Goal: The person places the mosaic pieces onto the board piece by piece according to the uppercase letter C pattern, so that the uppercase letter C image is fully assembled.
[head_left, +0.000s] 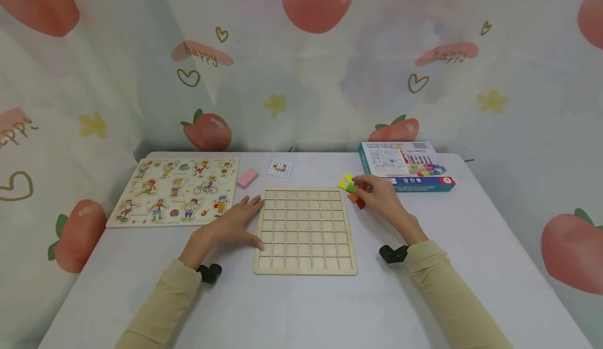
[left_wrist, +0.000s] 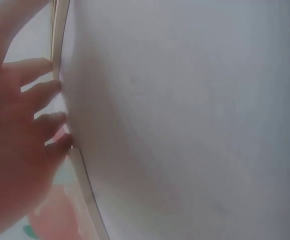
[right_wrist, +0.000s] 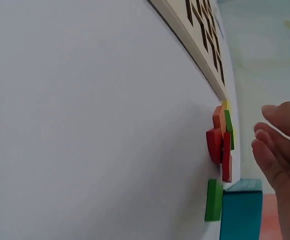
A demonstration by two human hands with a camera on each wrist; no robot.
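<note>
A pale wooden board with a square grid [head_left: 305, 232] lies flat at the middle of the table. My left hand [head_left: 233, 222] has its fingers spread, thumb and fingertips touching the board's left edge. Right of the board's far corner lies a small cluster of coloured blocks: yellow, a green block [head_left: 350, 188], an orange block [head_left: 353, 198] and red ones [right_wrist: 214, 145]. Over this cluster hovers my right hand [head_left: 383, 197], fingers loosely bent. In the right wrist view, a gap shows between its thumb and fingers, with nothing visible between them.
A boxed set [head_left: 398, 160] lies behind the blocks, with another green block [right_wrist: 214, 200] beside it in the right wrist view. At left is a picture puzzle board [head_left: 176, 192] with sports figures. A pink block [head_left: 247, 178] and a small grid pattern card [head_left: 280, 167] lie near the back edge.
</note>
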